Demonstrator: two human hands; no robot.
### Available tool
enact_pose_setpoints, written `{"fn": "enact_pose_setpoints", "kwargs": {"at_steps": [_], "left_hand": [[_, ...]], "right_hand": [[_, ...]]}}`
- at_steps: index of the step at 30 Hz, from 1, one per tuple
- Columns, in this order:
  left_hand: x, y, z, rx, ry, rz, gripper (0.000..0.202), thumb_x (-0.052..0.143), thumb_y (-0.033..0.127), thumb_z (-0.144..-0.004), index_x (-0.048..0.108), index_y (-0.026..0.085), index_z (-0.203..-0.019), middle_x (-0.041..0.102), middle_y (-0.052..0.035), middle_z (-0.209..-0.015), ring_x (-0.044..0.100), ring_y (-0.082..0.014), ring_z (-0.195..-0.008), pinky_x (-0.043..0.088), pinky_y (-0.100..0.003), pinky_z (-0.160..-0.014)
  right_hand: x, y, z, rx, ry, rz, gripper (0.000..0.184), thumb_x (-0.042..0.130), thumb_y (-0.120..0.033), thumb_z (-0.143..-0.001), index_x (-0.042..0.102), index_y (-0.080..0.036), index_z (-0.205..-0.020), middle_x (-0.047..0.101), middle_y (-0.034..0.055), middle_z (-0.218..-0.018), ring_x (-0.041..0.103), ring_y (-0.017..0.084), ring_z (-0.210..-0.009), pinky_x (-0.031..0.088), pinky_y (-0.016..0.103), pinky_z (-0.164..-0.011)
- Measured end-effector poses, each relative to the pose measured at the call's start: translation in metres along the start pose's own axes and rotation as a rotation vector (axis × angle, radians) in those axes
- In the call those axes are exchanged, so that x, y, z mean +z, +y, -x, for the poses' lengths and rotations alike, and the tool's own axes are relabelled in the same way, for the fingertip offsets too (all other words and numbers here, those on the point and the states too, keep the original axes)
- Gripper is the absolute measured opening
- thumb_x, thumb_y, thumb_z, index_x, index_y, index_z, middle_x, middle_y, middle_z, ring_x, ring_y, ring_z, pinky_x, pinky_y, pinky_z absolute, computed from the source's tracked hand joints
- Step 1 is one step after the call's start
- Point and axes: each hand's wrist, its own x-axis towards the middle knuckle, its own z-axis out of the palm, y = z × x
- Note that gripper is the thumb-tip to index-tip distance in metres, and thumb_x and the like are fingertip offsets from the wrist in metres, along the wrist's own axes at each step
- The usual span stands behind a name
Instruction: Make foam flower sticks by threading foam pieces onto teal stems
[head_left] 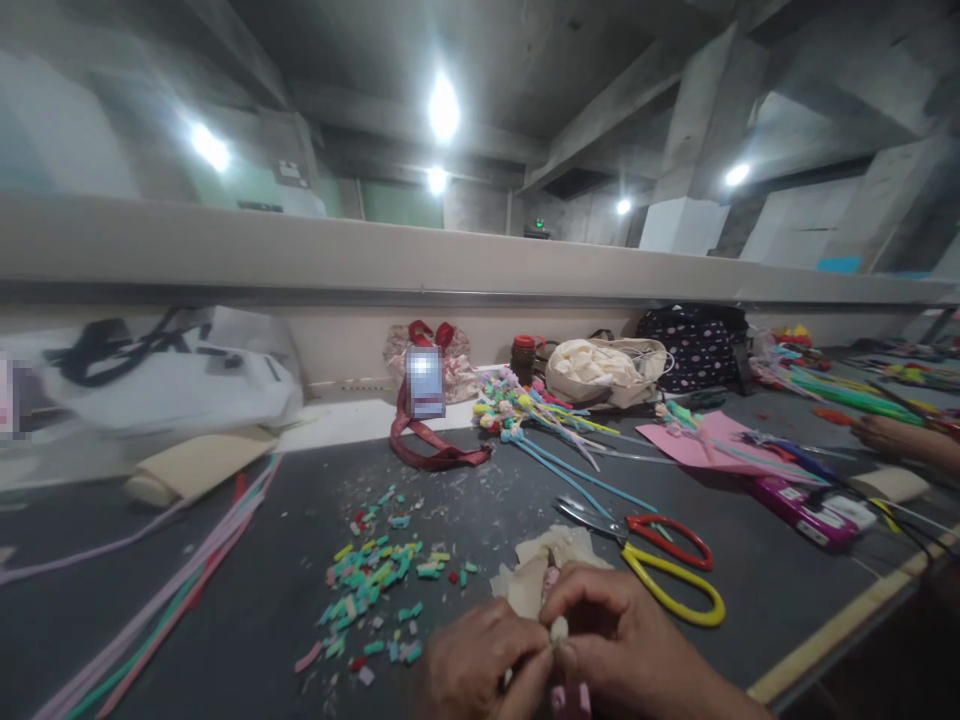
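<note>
In the head view, a person's left hand (487,655) and right hand (630,645) meet just on the near side of the scissors (624,533). Both are nearly closed, fingers curled, thumbs and fingertips pinching a small pale piece (559,630) between them; the two-sided grip seems meant to steady something so slight. A pink piece (572,700) shows below the fingertips; whether it joins the pale one cannot be told. Left of the scissors, crumpled cream material (525,575) lies just beyond the hands, and farther left spread colourful clippings (367,585), apparently kept clear of the working spot. The scissors rest with blades partly open and red and yellow handles to the right, probably for quick reach by the right hand. Beyond them sits a fuzzy-stem bundle (517,405); well to their right, a co-worker's hand (885,435) reaches in.
</note>
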Motion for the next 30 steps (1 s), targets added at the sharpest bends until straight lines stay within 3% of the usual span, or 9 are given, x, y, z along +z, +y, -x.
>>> {"fn": "enact_pose_setpoints", "kwargs": {"at_steps": [7, 12, 15, 17, 20, 22, 25, 30], "left_hand": [[0.004, -0.003, 0.001, -0.009, -0.041, -0.086, 0.021, 0.047, 0.023, -0.075, 0.065, 0.020, -0.064, 0.059, -0.0043, -0.056, 0.054, -0.0130, -0.057, 0.033, -0.020, -0.052], [0.004, 0.005, -0.003, -0.209, -0.013, 0.036, 0.015, 0.053, 0.025, -0.068, 0.062, 0.019, -0.058, 0.055, -0.0006, -0.051, 0.049, -0.0116, -0.052, 0.031, -0.021, -0.051], [0.003, 0.013, -0.006, -0.486, -0.084, 0.234, 0.004, 0.059, 0.021, -0.059, 0.060, 0.017, -0.061, 0.048, 0.0041, -0.049, 0.041, -0.0085, -0.046, 0.028, -0.019, -0.046], [0.002, 0.014, -0.007, -0.625, -0.189, 0.437, 0.011, 0.062, 0.018, -0.053, 0.058, 0.016, -0.063, 0.047, 0.0061, -0.050, 0.037, -0.0065, -0.045, 0.026, -0.018, -0.044], [0.004, 0.007, -0.008, -0.692, -0.334, 0.770, 0.024, 0.068, 0.022, -0.047, 0.056, 0.014, -0.066, 0.052, 0.0048, -0.054, 0.043, -0.0067, -0.049, 0.029, -0.017, -0.046], [0.007, -0.001, -0.007, -0.750, -0.402, 0.948, 0.031, 0.066, 0.039, -0.052, 0.054, 0.014, -0.065, 0.056, 0.0014, -0.052, 0.046, -0.0079, -0.047, 0.029, -0.017, -0.044], [0.015, -0.012, -0.005, -0.843, -0.467, 1.097, 0.051, 0.047, 0.063, -0.060, 0.054, 0.012, -0.059, 0.054, -0.0012, -0.044, 0.042, -0.0068, -0.035, 0.023, -0.018, -0.037], [0.025, -0.018, -0.002, -0.846, -0.487, 1.224, 0.053, 0.055, 0.062, -0.053, 0.058, 0.010, -0.056, 0.050, 0.0004, -0.038, 0.038, -0.0057, -0.030, 0.021, -0.018, -0.034]], "right_hand": [[0.000, -0.003, 0.001, 0.020, -0.019, 0.023, 0.016, 0.066, -0.020, -0.060, 0.061, -0.016, -0.074, 0.055, -0.0003, -0.071, 0.049, 0.013, -0.069, 0.039, 0.023, -0.063], [0.002, 0.002, 0.000, 0.059, -0.001, -0.010, 0.007, 0.063, -0.015, -0.063, 0.057, -0.015, -0.066, 0.054, -0.0019, -0.067, 0.049, 0.010, -0.062, 0.039, 0.020, -0.058], [0.001, 0.006, 0.000, 0.169, -0.043, -0.158, 0.012, 0.064, -0.020, -0.063, 0.055, -0.015, -0.068, 0.053, -0.0032, -0.061, 0.049, 0.008, -0.051, 0.038, 0.018, -0.049], [-0.001, 0.008, -0.001, 0.210, -0.060, -0.250, 0.017, 0.065, -0.026, -0.063, 0.053, -0.014, -0.068, 0.053, -0.0037, -0.056, 0.048, 0.007, -0.045, 0.038, 0.018, -0.044], [-0.006, 0.010, 0.000, 0.202, -0.084, -0.323, 0.021, 0.066, -0.029, -0.063, 0.054, -0.014, -0.071, 0.055, -0.0028, -0.058, 0.050, 0.007, -0.045, 0.040, 0.018, -0.044], [-0.007, 0.012, 0.000, 0.206, -0.104, -0.357, 0.023, 0.067, -0.028, -0.062, 0.054, -0.013, -0.074, 0.056, -0.0020, -0.060, 0.052, 0.008, -0.047, 0.041, 0.019, -0.046], [-0.006, 0.012, 0.000, 0.232, -0.117, -0.373, 0.021, 0.068, -0.024, -0.062, 0.055, -0.013, -0.074, 0.058, -0.0013, -0.060, 0.055, 0.009, -0.050, 0.042, 0.020, -0.048], [0.002, 0.011, -0.002, 0.286, -0.172, -0.367, 0.022, 0.068, -0.024, -0.061, 0.054, -0.013, -0.075, 0.061, -0.0001, -0.059, 0.053, 0.008, -0.044, 0.042, 0.020, -0.044]]}}
